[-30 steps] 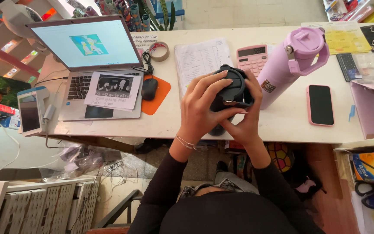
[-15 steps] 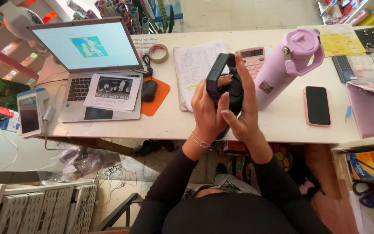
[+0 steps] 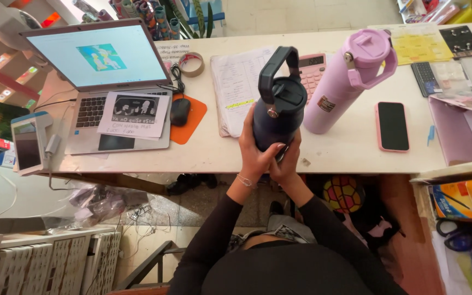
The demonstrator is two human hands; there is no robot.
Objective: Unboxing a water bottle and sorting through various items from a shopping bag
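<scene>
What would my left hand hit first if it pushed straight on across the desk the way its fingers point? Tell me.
The left hand wraps the dark blue bottle, fingers pointing away from you. Straight on, the open notebook likely comes first, then the pink calculator, though depth is hard to judge.

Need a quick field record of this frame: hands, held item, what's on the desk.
left hand: wraps the lower body of the dark bottle
right hand: grips the same bottle near its base
dark bottle: upright, lid on, carry handle up
pink bottle: just right of it, tilted
phone: face up, further right
laptop: open, at left
calculator: behind the dark bottle
</scene>
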